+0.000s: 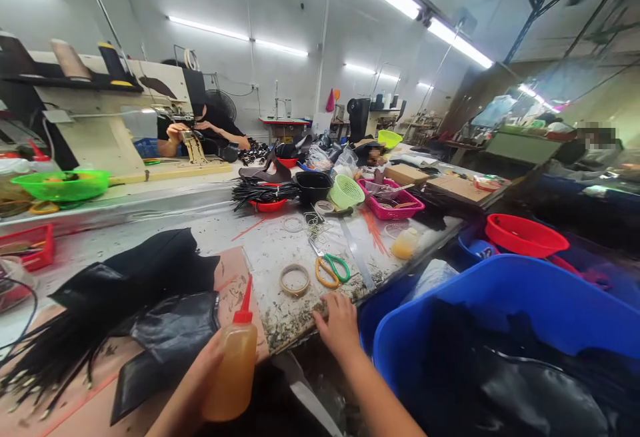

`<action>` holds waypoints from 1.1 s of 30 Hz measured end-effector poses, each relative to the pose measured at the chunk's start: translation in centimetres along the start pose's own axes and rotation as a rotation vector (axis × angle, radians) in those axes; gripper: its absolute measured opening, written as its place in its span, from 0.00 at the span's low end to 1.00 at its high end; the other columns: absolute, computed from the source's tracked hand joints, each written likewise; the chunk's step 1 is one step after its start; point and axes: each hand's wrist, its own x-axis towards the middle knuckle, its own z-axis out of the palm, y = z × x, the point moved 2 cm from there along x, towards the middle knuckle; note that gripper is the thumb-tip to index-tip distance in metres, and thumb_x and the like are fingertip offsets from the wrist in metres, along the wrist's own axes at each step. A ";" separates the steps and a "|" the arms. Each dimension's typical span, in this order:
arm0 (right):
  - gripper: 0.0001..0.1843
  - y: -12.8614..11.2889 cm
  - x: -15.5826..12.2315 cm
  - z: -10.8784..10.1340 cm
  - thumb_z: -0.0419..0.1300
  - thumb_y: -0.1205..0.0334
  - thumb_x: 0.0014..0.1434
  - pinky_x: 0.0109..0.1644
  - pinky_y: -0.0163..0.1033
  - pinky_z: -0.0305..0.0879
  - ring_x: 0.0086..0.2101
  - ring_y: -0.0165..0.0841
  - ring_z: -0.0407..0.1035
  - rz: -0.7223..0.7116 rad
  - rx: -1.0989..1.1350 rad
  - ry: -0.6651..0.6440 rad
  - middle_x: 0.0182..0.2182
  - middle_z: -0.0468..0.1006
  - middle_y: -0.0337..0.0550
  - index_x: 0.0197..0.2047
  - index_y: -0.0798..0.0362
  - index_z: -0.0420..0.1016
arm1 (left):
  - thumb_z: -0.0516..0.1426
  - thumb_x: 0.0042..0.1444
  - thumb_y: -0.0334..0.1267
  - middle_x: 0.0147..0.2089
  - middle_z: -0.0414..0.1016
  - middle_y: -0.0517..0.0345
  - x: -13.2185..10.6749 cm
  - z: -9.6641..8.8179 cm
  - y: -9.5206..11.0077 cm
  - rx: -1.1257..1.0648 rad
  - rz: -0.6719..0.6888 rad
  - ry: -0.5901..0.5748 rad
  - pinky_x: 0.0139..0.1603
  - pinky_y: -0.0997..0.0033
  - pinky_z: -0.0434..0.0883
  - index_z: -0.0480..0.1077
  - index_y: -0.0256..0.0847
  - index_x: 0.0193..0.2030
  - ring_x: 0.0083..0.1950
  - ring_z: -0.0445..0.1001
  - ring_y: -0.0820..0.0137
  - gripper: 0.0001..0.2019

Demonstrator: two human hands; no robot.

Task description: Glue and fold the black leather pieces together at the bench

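My left hand [203, 374] is wrapped round an amber squeeze bottle [231, 365] with a red nozzle, held upright at the table's near edge. Black leather pieces [165, 337] and a bundle of black straps [45, 357] lie just left of it. My right hand [339, 322] rests on the stained table edge [287, 320], fingers bent over the rim, holding nothing. Just beyond it lie scissors [330, 267] with yellow and green handles and a roll of tape [295, 279].
A blue tub [500, 297] with black leather stands at my right, a red bowl [525, 234] behind it. Across the table are a pink basket [393, 200], green baskets, a black bowl [313, 186] and black straps. A person works at a sewing machine [100, 124] at the far left.
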 end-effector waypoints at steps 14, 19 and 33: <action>0.18 -2.7 4.1 2.3 0.53 0.73 0.51 0.47 0.41 0.55 0.44 0.38 0.65 -0.255 0.025 -0.223 0.43 0.74 0.45 0.45 0.51 0.72 | 0.70 0.27 0.49 0.30 0.77 0.55 0.1 -0.4 -0.1 0.174 0.070 -0.057 0.26 0.73 0.68 0.71 0.38 0.38 0.27 0.74 0.67 0.29; 0.10 -3.4 4.3 2.2 0.54 0.70 0.57 0.46 0.42 0.53 0.37 0.36 0.67 -0.280 0.002 -0.246 0.33 0.77 0.42 0.37 0.49 0.75 | 0.69 0.31 0.47 0.30 0.77 0.53 -0.3 -0.3 0.0 0.162 0.088 0.001 0.28 0.72 0.68 0.70 0.37 0.40 0.29 0.74 0.65 0.28; 0.11 8.1 10.6 -3.0 0.55 0.58 0.61 0.46 0.46 0.64 0.40 0.33 0.68 0.117 -0.282 -0.064 0.40 0.73 0.43 0.41 0.56 0.71 | 0.69 0.24 0.52 0.29 0.80 0.56 0.3 0.1 0.8 0.276 0.170 0.078 0.26 0.69 0.70 0.71 0.42 0.36 0.27 0.74 0.60 0.30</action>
